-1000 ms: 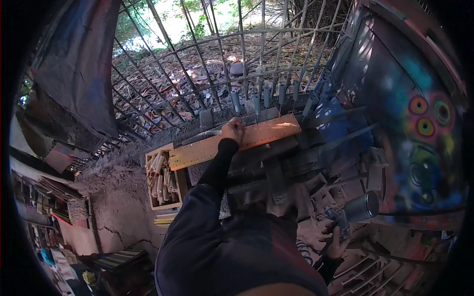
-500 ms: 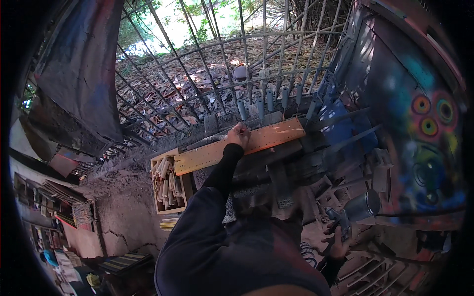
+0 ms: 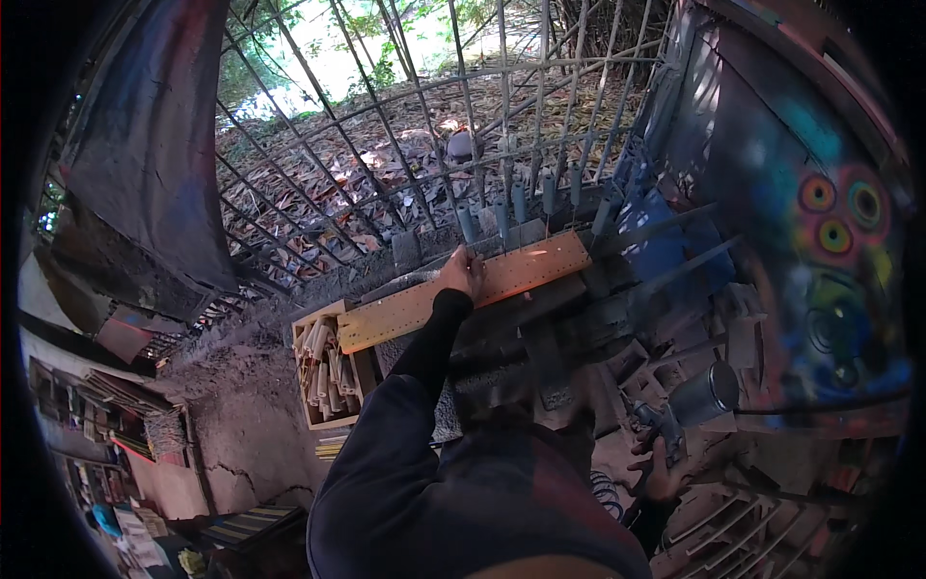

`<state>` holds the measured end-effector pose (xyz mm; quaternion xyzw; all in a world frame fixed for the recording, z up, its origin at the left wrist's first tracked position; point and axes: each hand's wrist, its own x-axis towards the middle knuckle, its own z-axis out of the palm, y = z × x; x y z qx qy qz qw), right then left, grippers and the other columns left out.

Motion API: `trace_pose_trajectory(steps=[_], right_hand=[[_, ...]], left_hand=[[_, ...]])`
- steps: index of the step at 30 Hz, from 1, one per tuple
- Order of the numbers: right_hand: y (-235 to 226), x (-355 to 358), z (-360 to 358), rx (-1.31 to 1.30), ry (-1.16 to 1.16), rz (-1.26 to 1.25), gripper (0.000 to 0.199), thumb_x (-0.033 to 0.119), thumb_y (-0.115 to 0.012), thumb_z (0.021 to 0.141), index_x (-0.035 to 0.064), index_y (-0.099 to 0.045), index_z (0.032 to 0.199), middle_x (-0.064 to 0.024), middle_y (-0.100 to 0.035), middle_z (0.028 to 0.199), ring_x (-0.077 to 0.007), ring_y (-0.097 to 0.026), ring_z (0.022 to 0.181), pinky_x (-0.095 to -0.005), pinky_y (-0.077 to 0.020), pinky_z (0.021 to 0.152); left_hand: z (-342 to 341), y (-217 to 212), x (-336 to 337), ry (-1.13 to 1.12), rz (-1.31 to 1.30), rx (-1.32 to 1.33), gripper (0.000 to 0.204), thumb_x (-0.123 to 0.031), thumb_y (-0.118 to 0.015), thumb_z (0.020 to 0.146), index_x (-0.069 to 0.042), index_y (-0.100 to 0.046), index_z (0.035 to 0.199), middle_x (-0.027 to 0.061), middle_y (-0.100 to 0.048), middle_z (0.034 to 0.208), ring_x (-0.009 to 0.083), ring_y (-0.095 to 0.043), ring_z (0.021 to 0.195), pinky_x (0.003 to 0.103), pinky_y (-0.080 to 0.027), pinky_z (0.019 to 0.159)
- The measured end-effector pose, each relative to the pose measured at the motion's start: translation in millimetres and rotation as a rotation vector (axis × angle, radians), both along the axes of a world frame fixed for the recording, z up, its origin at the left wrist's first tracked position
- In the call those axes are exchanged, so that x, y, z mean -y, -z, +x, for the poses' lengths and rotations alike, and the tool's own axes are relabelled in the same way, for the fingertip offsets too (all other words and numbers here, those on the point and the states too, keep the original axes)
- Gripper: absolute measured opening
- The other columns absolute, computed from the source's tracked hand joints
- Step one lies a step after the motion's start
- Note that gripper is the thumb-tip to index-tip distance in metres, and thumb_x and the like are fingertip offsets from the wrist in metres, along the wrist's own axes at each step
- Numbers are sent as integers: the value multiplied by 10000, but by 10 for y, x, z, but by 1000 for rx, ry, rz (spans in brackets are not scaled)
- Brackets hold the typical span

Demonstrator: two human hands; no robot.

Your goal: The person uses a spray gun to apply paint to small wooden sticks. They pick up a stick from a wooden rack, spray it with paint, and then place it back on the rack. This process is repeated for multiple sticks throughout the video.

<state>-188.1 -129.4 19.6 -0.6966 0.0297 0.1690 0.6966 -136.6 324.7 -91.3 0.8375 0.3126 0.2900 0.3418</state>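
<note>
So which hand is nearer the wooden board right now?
Left. The left hand rests on the wooden board; the right hand is low, well away, near a metal can.

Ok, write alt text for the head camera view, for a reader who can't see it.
The person's left hand rests on a long wooden board dotted with small holes, lying across a cluttered workbench before a metal grille. Their right hand is low at the right near a grey metal cylinder. A wooden box of rolled pieces sits under the board's left end.

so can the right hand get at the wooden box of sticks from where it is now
Probably not without shifting. The right hand is low on the right by a metal tool, while the wooden box sits far left, with the person's own body and left arm between them. The left hand, on the plank, is closer.
</note>
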Motion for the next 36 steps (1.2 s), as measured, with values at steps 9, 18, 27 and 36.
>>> trace_pose_trajectory(steps=[9, 18, 27, 36], right_hand=[[3, 25, 10, 18, -16, -19, 328, 186, -490, 912, 19, -454, 1193, -95, -588, 868, -128, -569, 670, -230, -499, 447], [-52, -14, 15, 8, -4, -5, 334, 192, -494, 907, 24, -457, 1194, -91, -590, 867, -129, -572, 671, -232, -495, 442], [-23, -33, -4, -18, -2, -22, 324, 174, -493, 905, 21, -464, 1189, -88, -594, 864, -129, -578, 667, -231, -493, 442], [64, -49, 33, -27, -10, -19, 366, 184, -500, 902, 13, -444, 1221, -95, -587, 856, -128, -573, 664, -226, -492, 448]], left_hand=[[25, 130, -25, -33, 117, 11, 169, -178, -588, 828, -60, -470, 802, 183, -565, 715, 393, -572, 683, 451, -434, 588], [141, 6, 17, -36, -33, 108, 204, -139, -642, 808, -37, -469, 774, 161, -575, 660, 312, -589, 614, 382, -451, 565], [202, 87, 14, -28, -104, 153, 195, -128, -653, 797, -35, -487, 754, 151, -564, 625, 299, -574, 573, 367, -446, 553], [232, 149, -43, 41, 4, 59, 189, -129, -663, 766, -43, -496, 751, 146, -560, 642, 319, -573, 607, 366, -454, 573]])
